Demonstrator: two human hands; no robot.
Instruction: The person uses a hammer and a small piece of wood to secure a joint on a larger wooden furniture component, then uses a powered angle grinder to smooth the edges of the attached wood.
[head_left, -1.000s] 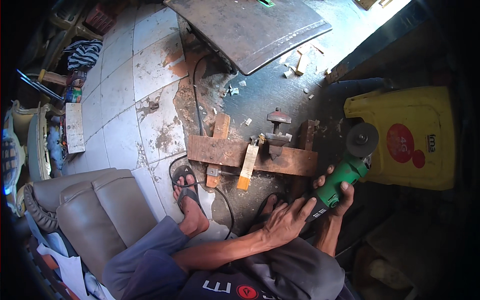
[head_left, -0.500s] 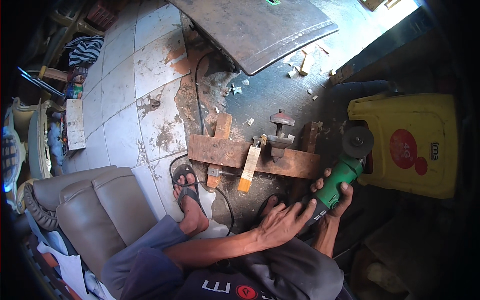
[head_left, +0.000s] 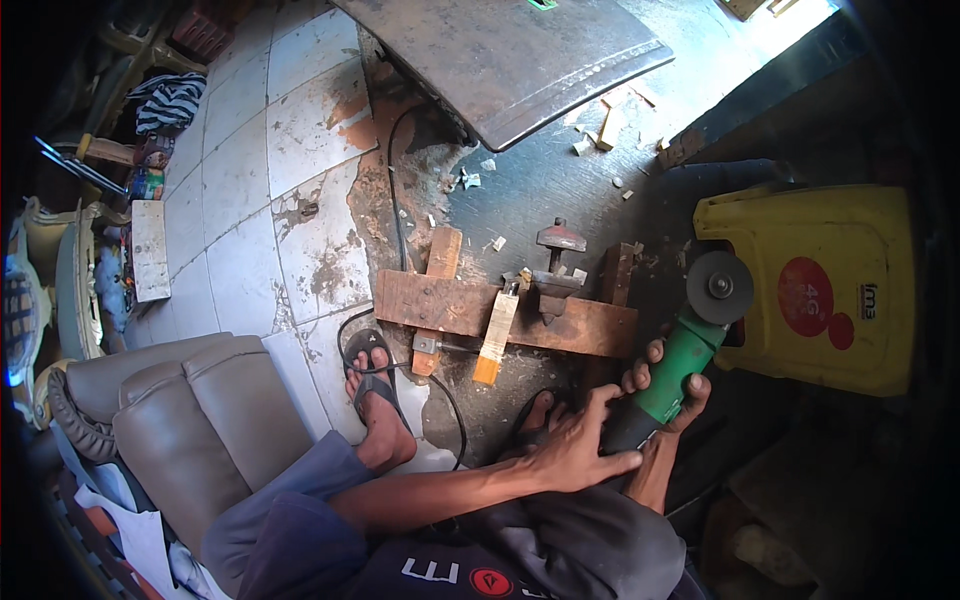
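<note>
A green and black angle grinder (head_left: 672, 372) points away from me, its dark round disc (head_left: 719, 286) facing up. My right hand (head_left: 692, 402) is wrapped round the green body from below, fingertips showing on both sides. At the black rear end, my left hand (head_left: 568, 452) cups the casing, thumb and forefinger on either side of it; some fingers are hidden. To the left of the grinder lies a low wooden beam (head_left: 440, 304). A metal clamp (head_left: 556, 284) with a T-shaped top stands on it, and a pale wooden strip (head_left: 494, 342) with an orange end leans across it.
A yellow plastic bin (head_left: 860, 300) stands close on the right of the disc. A worn metal-topped table (head_left: 520, 65) is at the far side. A black cable (head_left: 462, 420) loops past my sandalled foot (head_left: 375, 375). A brown padded seat (head_left: 190, 420) is on the left. Wood scraps (head_left: 609, 130) litter the floor.
My left hand has shifted from lying across the grinder's top to its rear end, thumb and forefinger now spread round it. The disc has tipped to face up more.
</note>
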